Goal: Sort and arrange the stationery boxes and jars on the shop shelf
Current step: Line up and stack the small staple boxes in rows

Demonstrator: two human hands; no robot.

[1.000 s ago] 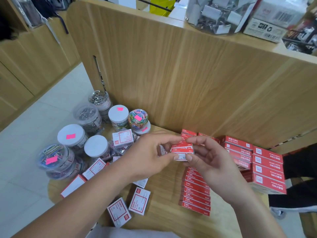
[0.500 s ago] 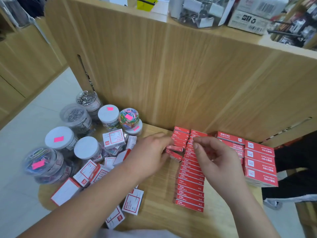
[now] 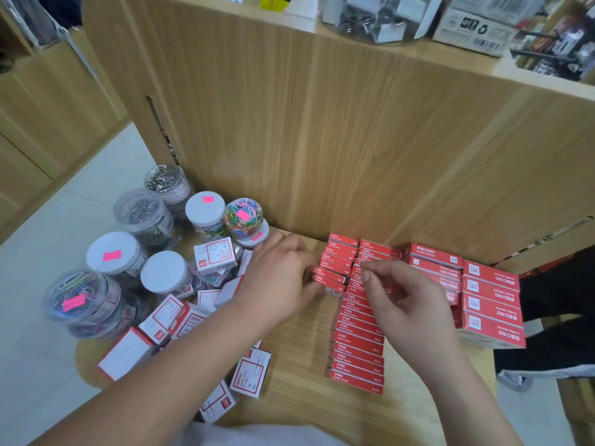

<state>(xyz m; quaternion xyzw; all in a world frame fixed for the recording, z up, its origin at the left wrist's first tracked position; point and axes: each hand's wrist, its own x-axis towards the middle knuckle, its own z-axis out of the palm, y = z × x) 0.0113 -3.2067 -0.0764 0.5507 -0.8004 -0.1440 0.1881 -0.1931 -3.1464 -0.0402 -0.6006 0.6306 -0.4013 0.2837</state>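
– Which boxes has the person got?
– Two small red cardboard staple boxes [image 3: 329, 279], gripped in the left hand [image 3: 277, 278] at the left edge of the long row of matching red boxes [image 3: 357, 349] on the pale wooden shelf [image 3: 299, 365].
– And the right hand [image 3: 409, 304]?
– Fingers curled over the row's far end; whether it pinches a box, I can't tell.
– Around them?
– Bigger red boxes [image 3: 489, 304] are stacked just right; white red-bordered boxes [image 3: 214, 255] and clear plastic jars [image 3: 112, 255] crowd the left.

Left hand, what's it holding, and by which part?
The left hand pinches a couple of small red staple boxes by the short ends toward its palm.
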